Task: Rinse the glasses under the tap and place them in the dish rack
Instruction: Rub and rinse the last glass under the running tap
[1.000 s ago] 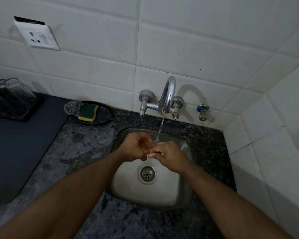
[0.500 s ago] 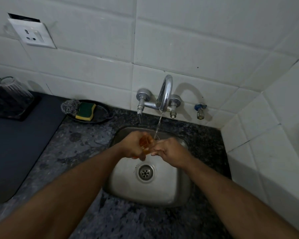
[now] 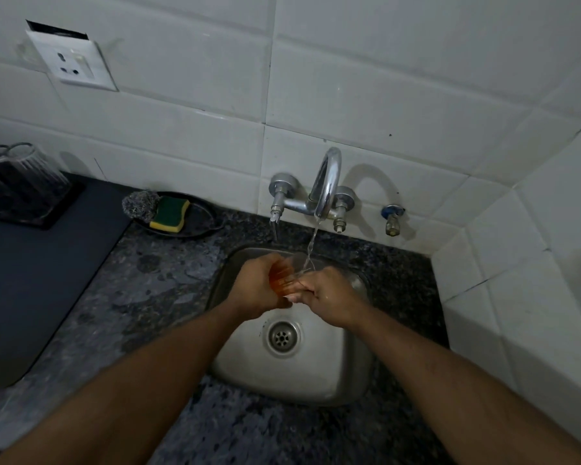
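Note:
A clear ribbed glass [image 3: 284, 276] is held over the steel sink [image 3: 336, 374], its mouth tipped toward the tap [image 3: 326, 182]. A thin stream of water runs from the spout onto the glass rim. My left hand [image 3: 254, 288] wraps around the glass body. My right hand [image 3: 326, 295] grips the near side of the rim, fingers curled at it. At the far left a black dish rack [image 3: 52, 213] holds an upturned ribbed glass [image 3: 31, 166].
A black dish with a green-yellow sponge [image 3: 170, 213] and a steel scrubber [image 3: 138, 204] sits left of the tap. A dark mat [image 3: 37, 280] covers the left counter. A small valve [image 3: 392, 218] sticks out right of the tap. A tiled wall closes the right side.
Both hands stay on the glass under the stream and have shifted only slightly. The camera view has drifted a little.

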Demonstrator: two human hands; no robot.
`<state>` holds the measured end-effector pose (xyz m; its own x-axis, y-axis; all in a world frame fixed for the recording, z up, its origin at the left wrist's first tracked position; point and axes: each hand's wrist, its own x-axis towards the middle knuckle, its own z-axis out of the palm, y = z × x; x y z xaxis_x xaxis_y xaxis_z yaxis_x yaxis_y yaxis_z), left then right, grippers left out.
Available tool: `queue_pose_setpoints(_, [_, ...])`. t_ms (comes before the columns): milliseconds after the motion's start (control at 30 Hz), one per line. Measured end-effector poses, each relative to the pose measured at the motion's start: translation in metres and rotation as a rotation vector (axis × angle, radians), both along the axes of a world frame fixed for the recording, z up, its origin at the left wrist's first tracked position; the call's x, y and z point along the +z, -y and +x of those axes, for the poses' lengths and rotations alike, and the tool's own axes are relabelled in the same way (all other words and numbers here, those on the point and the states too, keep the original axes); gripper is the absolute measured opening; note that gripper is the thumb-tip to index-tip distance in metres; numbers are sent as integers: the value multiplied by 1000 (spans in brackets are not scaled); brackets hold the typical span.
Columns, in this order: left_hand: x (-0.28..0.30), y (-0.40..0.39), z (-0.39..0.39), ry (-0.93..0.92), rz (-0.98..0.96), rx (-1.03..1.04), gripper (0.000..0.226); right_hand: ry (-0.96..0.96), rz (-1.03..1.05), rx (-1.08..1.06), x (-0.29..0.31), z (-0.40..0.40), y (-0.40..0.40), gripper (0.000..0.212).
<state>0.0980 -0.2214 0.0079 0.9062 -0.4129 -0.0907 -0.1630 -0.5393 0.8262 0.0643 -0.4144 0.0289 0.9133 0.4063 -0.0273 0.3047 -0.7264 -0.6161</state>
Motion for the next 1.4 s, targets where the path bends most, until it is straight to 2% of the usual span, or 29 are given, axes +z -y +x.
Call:
queue_pose_setpoints(67, [-1,-2,0,15,-29,-1,49,-1,-30,19,0,-3,-1,11])
queue_pose_setpoints(200, [2,-16,12,-334,76,-324,52,72,-412,231,5,3,5,16])
queue_pose_setpoints(267, [2,-11,12,-268,70,-233,60,33,-361,179,8,9,3,12])
queue_pose_setpoints(333, [-1,0,10,-90,46,-60,70,-48,-224,58,6,14,1,6])
queue_pose_setpoints(433, [-7,13,9,63,18,99,55,-87,-170,2,4,23,3,7])
queue_pose_setpoints(500, [-5,10,13,-33,26,43,49,-87,-256,50,11,26,6,8])
queue_pose_setpoints(600, [1,0,20,-368,43,-196,57,-80,-373,160,21,28,10,10])
queue_pose_setpoints(633, [0,0,21,-361,30,-193,60,-66,-347,158,19,27,10,9])
queue_pose_setpoints(700, [-3,8,17,-177,7,-58,62,-88,-224,70,15,24,9,5])
queue_pose_setpoints(767, [-9,17,11,30,-28,109,53,-127,-97,-32,10,25,8,1])
queue_pose_setpoints(800, [-11,19,9,73,-33,140,49,-126,-88,-37,11,25,7,3])
queue_pose_setpoints(833, [-10,17,10,54,-28,114,47,-116,-134,-3,13,25,7,6])
queue_pose_setpoints(933, [5,-1,20,-369,7,-222,49,-14,-501,254,29,24,8,8])
queue_pose_setpoints(1000, [8,-8,23,-483,13,-324,48,67,-640,340,33,27,6,9])
queue_pose_setpoints(1067, [-1,-3,24,-373,2,-176,58,48,-593,283,30,32,4,11])
queue_pose_setpoints(1133, [-15,9,16,-126,-13,51,66,-106,-361,128,21,33,3,17])
queue_pose_setpoints(1200, [-25,17,9,91,-28,209,55,-173,-233,22,15,32,1,14])
queue_pose_setpoints(1233, [-25,16,7,111,-19,213,51,-164,-252,28,16,32,0,12])
queue_pose_setpoints(1267, [-23,12,9,48,-22,159,51,-144,-304,72,17,32,1,10])
queue_pose_setpoints(1367, [-7,-8,21,-422,-66,-232,54,52,-672,353,32,35,4,17])
queue_pose_setpoints(1400, [-4,-13,25,-516,-73,-331,57,131,-743,422,36,37,4,18])
